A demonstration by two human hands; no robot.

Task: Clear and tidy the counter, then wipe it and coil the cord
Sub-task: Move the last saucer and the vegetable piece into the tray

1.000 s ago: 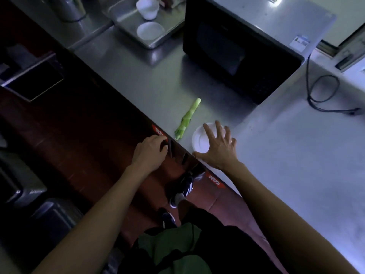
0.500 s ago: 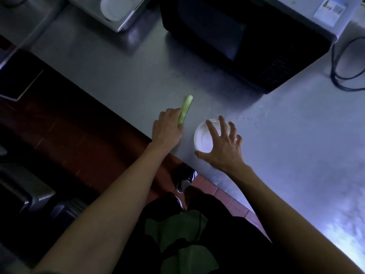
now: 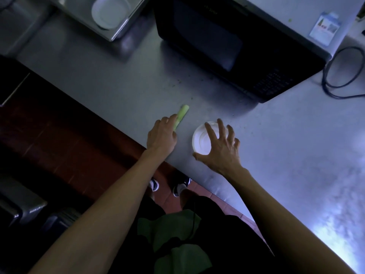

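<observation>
Left hand (image 3: 161, 135) now gripping green stalk (image 3: 180, 118), right hand (image 3: 221, 149) unmoved on white dish (image 3: 203, 141)

Pale green stalk (image 3: 181, 119), white bowl (image 3: 203, 140), black microwave (image 3: 227, 46).

A pale green stalk (image 3: 181, 118) is lying flat on the steel counter (image 3: 110, 80) near its front edge, its cut end pointing away toward the microwave and its near end hiding under a hand. Just to its right a small white dish (image 3: 203, 140) is sitting upright, partly covered by fingers. A black cord (image 3: 333, 76) is lying in a loose loop at the counter's far right.
</observation>
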